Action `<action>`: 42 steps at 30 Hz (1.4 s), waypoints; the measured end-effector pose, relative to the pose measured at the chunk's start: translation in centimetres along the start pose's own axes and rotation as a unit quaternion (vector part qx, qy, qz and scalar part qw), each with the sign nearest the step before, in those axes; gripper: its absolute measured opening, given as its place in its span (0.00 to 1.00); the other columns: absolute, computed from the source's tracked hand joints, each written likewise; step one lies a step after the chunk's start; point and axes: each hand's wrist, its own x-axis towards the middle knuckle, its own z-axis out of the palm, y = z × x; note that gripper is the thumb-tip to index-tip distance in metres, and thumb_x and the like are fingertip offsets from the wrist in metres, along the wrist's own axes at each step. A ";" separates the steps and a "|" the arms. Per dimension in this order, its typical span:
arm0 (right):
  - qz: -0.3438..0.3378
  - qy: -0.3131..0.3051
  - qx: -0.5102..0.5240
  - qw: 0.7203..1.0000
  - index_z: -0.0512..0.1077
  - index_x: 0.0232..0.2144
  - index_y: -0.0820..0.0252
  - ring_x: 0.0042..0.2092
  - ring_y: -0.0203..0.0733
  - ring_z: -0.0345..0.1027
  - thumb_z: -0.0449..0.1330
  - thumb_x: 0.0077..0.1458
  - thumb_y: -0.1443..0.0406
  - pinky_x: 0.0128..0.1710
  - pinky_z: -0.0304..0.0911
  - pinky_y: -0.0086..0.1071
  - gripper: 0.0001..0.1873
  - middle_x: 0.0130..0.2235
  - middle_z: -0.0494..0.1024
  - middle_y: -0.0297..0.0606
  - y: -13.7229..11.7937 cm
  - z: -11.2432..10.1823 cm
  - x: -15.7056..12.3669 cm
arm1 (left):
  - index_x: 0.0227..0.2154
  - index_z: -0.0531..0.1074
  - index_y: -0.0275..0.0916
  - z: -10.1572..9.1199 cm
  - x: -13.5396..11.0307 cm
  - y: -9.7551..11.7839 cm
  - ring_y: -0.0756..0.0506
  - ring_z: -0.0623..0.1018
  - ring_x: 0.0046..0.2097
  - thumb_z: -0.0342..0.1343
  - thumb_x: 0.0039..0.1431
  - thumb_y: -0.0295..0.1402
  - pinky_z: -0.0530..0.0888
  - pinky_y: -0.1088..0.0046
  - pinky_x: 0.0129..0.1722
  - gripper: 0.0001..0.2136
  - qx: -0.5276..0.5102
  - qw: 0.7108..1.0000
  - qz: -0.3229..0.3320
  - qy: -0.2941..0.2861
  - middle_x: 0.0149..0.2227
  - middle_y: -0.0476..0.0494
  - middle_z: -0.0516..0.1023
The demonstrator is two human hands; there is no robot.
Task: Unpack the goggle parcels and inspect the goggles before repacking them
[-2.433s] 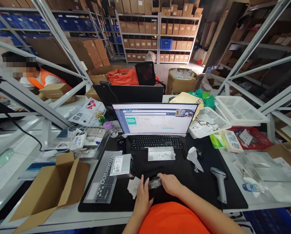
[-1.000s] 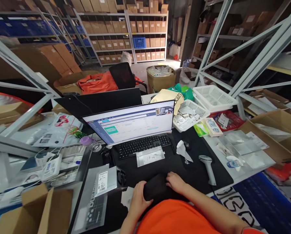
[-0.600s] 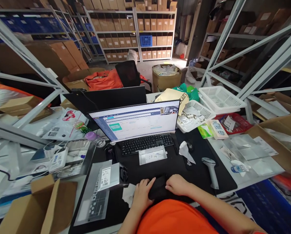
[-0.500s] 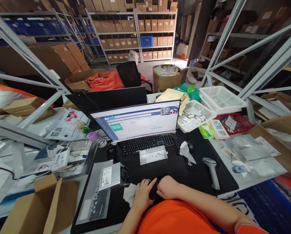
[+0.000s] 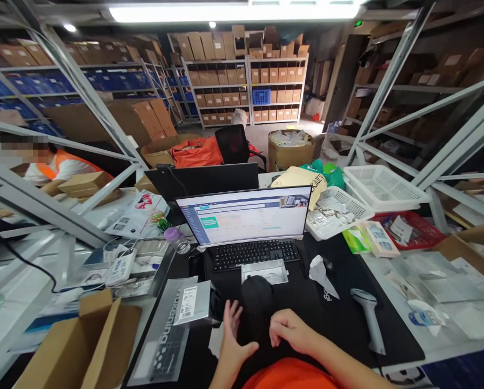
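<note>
A dark, rounded black object [image 5: 257, 302] that looks like a case stands on the black desk mat between my hands. To its left is my left hand [image 5: 234, 335], fingers spread and thumb out, holding nothing. My right hand [image 5: 289, 330] is closed at its right side, fingers curled; what may be inside them is hidden. A silver-grey box [image 5: 193, 302] with a white label stands left of my left hand, on a clear printed sleeve [image 5: 161, 346]. Partly under my left hand lies a piece of white paper [image 5: 215, 340]. Behind the black object sits an open shallow white tray [image 5: 282, 273].
A keyboard [image 5: 256, 254] and lit monitor [image 5: 246, 216] stand ahead. Crumpled tissue [image 5: 322, 275], a mouse [image 5: 328, 265] and a barcode scanner [image 5: 369, 319] lie rightward. White baskets [image 5: 383, 186] stand back right; an open carton [image 5: 75, 346] is front left. A co-worker [image 5: 59, 165] sits far left.
My view has tilted up. The black object, earlier low under both hands near my body, now stands farther forward. My left hand has come off it and spread; my right hand stays curled.
</note>
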 end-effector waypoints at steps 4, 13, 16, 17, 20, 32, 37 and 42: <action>-0.006 -0.041 0.072 0.997 0.68 0.19 0.60 0.21 0.35 0.67 0.43 0.60 0.35 0.25 0.62 0.27 0.39 0.19 0.70 0.34 -1.6 0.5 -1.4 | 0.68 0.45 0.40 1.2 1.5 2.9 0.31 0.61 0.68 0.69 0.37 0.57 0.59 0.55 0.67 0.59 -0.157 0.980 -0.014 -0.122 0.68 0.29 0.57; 0.058 0.086 0.206 0.973 0.69 0.18 0.62 0.18 0.32 0.64 0.58 0.53 0.38 0.20 0.55 0.25 0.34 0.18 0.69 0.33 -4.9 -2.5 -4.8 | 0.68 0.52 0.38 -0.2 2.2 6.6 0.30 0.65 0.65 0.67 0.40 0.59 0.59 0.50 0.66 0.55 -0.212 0.941 -0.003 -0.265 0.66 0.31 0.61; 0.080 0.181 0.221 0.955 0.64 0.19 0.60 0.17 0.28 0.56 0.57 0.55 0.39 0.18 0.48 0.23 0.32 0.18 0.66 0.29 -5.3 -5.9 -5.0 | 0.70 0.49 0.42 -1.1 1.9 8.1 0.30 0.59 0.68 0.69 0.41 0.40 0.54 0.50 0.68 0.52 -0.060 0.964 0.025 -0.257 0.69 0.35 0.56; 0.088 0.190 0.223 0.952 0.62 0.19 0.59 0.16 0.27 0.54 0.56 0.56 0.40 0.17 0.46 0.23 0.31 0.18 0.65 0.28 -5.1 -6.9 -4.7 | 0.70 0.49 0.44 -1.5 2.0 8.7 0.31 0.59 0.68 0.68 0.41 0.37 0.55 0.51 0.68 0.52 0.001 0.964 0.038 -0.261 0.69 0.37 0.56; 0.117 0.184 0.218 0.951 0.58 0.19 0.57 0.15 0.26 0.48 0.58 0.54 0.40 0.16 0.43 0.24 0.30 0.17 0.61 0.25 -3.8 -8.4 -3.4 | 0.69 0.50 0.52 -2.7 2.2 10.5 0.35 0.64 0.66 0.66 0.43 0.37 0.61 0.57 0.67 0.49 0.110 0.947 0.082 -0.290 0.67 0.43 0.61; 0.091 0.110 0.080 0.987 0.57 0.64 0.54 0.63 0.53 0.61 0.65 0.49 0.42 0.61 0.58 0.46 0.47 0.63 0.64 0.50 0.8 -8.3 -7.1 | 0.68 0.54 0.53 1.2 1.9 9.6 0.29 0.67 0.62 0.63 0.36 0.28 0.62 0.47 0.63 0.51 0.207 0.944 0.076 -0.246 0.63 0.38 0.66; 0.115 0.178 0.069 0.975 0.53 0.65 0.58 0.64 0.59 0.59 0.71 0.40 0.44 0.64 0.53 0.48 0.57 0.65 0.62 0.54 3.6 -6.0 -8.6 | 0.67 0.56 0.54 3.9 3.4 9.1 0.31 0.66 0.63 0.70 0.36 0.36 0.58 0.49 0.67 0.51 0.178 0.951 0.102 -0.231 0.64 0.41 0.67; 0.114 0.296 0.047 0.947 0.49 0.67 0.54 0.68 0.60 0.52 0.66 0.48 0.46 0.66 0.51 0.51 0.51 0.68 0.56 0.52 5.6 -8.7 -10.7 | 0.65 0.61 0.40 4.3 6.7 3.8 0.28 0.60 0.67 0.61 0.54 0.40 0.58 0.43 0.65 0.35 0.187 0.980 0.003 -0.072 0.68 0.29 0.56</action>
